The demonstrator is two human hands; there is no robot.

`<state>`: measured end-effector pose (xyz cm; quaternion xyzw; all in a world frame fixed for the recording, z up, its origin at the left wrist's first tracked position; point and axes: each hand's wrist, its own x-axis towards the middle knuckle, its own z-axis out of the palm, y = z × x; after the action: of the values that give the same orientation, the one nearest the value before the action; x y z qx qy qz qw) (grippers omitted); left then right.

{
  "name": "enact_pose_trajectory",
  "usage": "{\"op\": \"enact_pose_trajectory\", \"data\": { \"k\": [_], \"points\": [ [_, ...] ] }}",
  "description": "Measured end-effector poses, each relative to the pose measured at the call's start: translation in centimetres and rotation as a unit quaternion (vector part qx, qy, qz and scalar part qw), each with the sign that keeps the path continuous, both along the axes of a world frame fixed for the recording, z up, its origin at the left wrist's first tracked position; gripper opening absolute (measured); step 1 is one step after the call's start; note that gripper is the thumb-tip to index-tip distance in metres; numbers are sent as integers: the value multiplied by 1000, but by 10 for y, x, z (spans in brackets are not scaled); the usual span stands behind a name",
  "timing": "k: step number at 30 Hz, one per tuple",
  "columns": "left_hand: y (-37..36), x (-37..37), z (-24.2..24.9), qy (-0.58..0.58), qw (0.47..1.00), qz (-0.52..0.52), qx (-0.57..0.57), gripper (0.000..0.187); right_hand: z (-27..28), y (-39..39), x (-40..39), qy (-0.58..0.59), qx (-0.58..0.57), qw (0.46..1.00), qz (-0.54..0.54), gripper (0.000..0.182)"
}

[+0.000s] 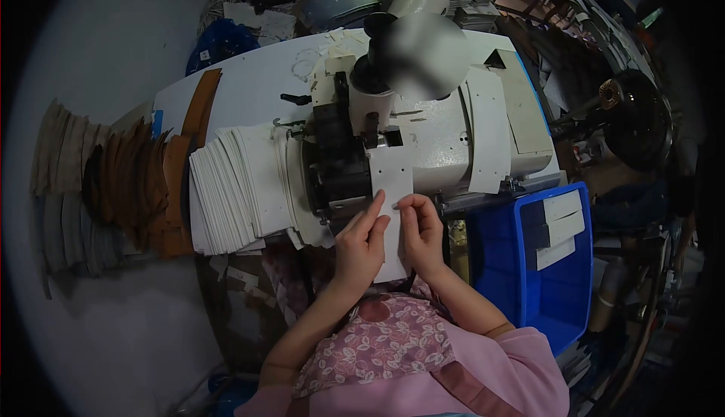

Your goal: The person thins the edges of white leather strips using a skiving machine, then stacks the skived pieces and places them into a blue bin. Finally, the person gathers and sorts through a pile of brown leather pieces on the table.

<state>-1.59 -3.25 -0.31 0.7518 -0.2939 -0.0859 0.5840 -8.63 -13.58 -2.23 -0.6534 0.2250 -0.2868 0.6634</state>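
Observation:
A flat white panel with small dark holes [391, 168] runs from under the head of a pale industrial machine [436, 149] towards my body. On its left edge is my left hand [361, 245], index finger and thumb pointing forward along the surface; its other fingers are partly hidden. My right hand [421, 234] holds the opposite edge, with thumb and index finger drawn together and the rest curled. The machine's dark working part [340, 160] sits just ahead and left of my fingers. A round, blurred grey disc [429, 56] covers part of the machine's top.
Left of the machine lies a fanned stack of white panels [234, 187], beside brown panels [140, 183] and grey ones [64, 221]. A blue bin [555, 289] stands at my right, white pieces at its far side. Another white panel [487, 130] rests on the machine.

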Motion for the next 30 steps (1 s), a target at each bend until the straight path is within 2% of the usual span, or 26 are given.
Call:
{"op": "enact_pose_trajectory", "data": {
  "k": [3, 4, 5, 6, 7, 8, 9, 10, 11, 13, 15, 16, 17, 19, 21, 23, 25, 27, 29, 30],
  "points": [
    [-3, -2, 11, 32, 998, -38, 50, 44, 11, -12, -20, 88, 23, 996, 0, 17],
    [-8, -3, 19, 50, 996, -61, 47, 44, 14, -15, -21, 83, -124, 989, -23, 32],
    [-7, -2, 32, 69, 993, -60, 72, 32, 30, -25, -27, 131, -352, 926, -44, 54],
    [-2, 0, 39, 46, 992, -89, 83, 27, 41, -28, -32, 128, -379, 913, -82, 70],
    [-1, 5, 47, 19, 988, -119, 92, 22, 53, -35, -36, 109, -437, 889, -83, 76],
    [1, 9, 76, -114, 959, -200, 166, 20, 57, -39, -40, 83, -461, 883, -29, 81],
    [4, 12, 101, -204, 913, -255, 244, 21, 72, -41, -40, 27, -470, 879, 72, 84],
    [7, 13, 128, -297, 853, -308, 300, 22, 77, -39, -37, -20, -385, 910, 150, 83],
    [7, 14, 138, -317, 827, -318, 338, 23, 76, -34, -31, -76, -289, 926, 231, 82],
    [6, 13, 154, -361, 784, -332, 382, 25, 67, -25, -23, 103, -132, 909, 381, 77],
    [1, 14, 147, -397, 811, -281, 324, 26, 44, -11, -14, -4, -198, 935, 294, 63],
    [-2, 18, 140, -410, 839, -237, 269, 27, 36, -7, -12, 24, -217, 937, 273, 45],
    [-2, 21, 130, -409, 874, -167, 201, 28, 41, -2, -13, 3, -150, 959, 241, 39],
    [1, 21, 97, -348, 934, -20, 79, 29, 27, 14, -6, -81, -48, 978, 187, 36],
    [11, 19, 60, -198, 978, 68, -5, 30, 10, 28, -1, -70, -69, 985, 143, 35],
    [30, 11, 26, -21, 994, 93, -60, 31, -2, 37, -2, -44, -91, 988, 115, 34],
    [48, -3, 1, 82, 990, 88, -77, 32, -21, 51, -2, 3, -107, 989, 105, 39],
    [47, -9, 1, 82, 993, 60, -66, 41, -8, 54, -8, 59, -45, 991, 113, 51],
    [60, -5, -20, 136, 989, 38, -40, 42, 2, 59, -8, 81, -68, 991, 84, 58],
    [60, -5, -22, 83, 994, 60, -28, 40, -6, 62, -2, 17, -112, 992, 51, 53]
  ]
}}
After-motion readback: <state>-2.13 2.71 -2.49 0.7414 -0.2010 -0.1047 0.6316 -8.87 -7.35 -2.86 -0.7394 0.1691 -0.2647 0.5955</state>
